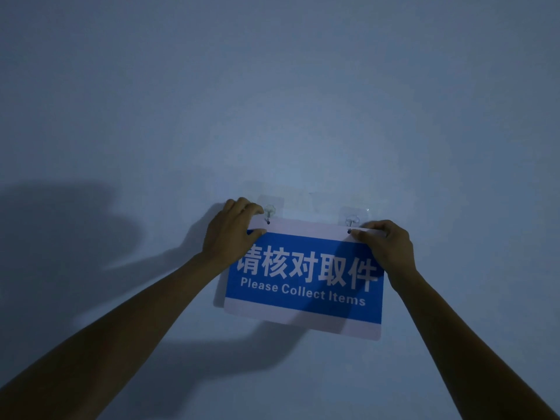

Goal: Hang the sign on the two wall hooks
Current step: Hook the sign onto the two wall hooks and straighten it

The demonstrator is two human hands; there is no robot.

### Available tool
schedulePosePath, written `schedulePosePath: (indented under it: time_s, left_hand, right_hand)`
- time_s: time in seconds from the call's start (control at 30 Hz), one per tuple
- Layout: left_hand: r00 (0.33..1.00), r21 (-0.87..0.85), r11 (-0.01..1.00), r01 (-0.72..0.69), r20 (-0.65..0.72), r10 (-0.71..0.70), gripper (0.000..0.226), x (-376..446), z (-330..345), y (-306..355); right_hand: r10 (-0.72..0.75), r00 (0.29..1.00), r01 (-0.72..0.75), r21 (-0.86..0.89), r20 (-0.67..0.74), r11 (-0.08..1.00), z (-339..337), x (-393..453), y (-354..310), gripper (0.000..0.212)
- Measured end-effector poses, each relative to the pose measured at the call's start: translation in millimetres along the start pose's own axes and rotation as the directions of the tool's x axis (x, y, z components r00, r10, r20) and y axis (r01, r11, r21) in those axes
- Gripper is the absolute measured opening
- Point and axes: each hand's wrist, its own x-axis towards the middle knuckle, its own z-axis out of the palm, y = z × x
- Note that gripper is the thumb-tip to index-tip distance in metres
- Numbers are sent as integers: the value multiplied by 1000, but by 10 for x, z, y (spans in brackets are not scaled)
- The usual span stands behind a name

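Observation:
A rectangular sign (303, 283), white-bordered with a blue panel reading "Please Collect Items", is held flat against the wall. My left hand (231, 230) pinches its top left corner and my right hand (386, 245) pinches its top right corner. Two clear adhesive hooks are stuck to the wall just above the sign's top edge: the left hook (269, 211) and the right hook (352, 220). A small dark hole near each top corner lies right under its hook. Whether the hook tips pass through the holes I cannot tell.
A plain, dimly lit pale wall (272, 101) fills the view. Dark shadows of my arms and the sign fall on it to the left and below.

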Motion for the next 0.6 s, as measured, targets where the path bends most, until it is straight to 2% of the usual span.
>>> schedulePosePath:
  time_s: [0.07, 0.17, 0.37, 0.5, 0.6]
  left_hand:
    - [998, 0, 998, -64, 25, 64, 31, 33, -4, 43]
    - [997, -34, 997, -72, 0, 72, 21, 57, 4, 69]
    - [996, -53, 995, -89, 14, 90, 15, 104, 14, 113]
    - [994, -52, 993, -108, 15, 109, 12, 142, 33, 122]
    - [995, -73, 993, -92, 18, 94, 8, 120, 47, 130]
  right_hand:
    - [-4, 999, 3, -27, -32, 1000, 16, -5, -6, 34]
    - [-27, 996, 20, -84, -83, 996, 49, -25, 4, 36]
    - [-25, 998, 12, -220, -57, 976, -50, 62, 41, 48]
    - [-40, 996, 18, -267, -77, 964, -53, 68, 13, 46]
    - [-42, 993, 3, -325, -112, 946, -11, 48, 47, 53]
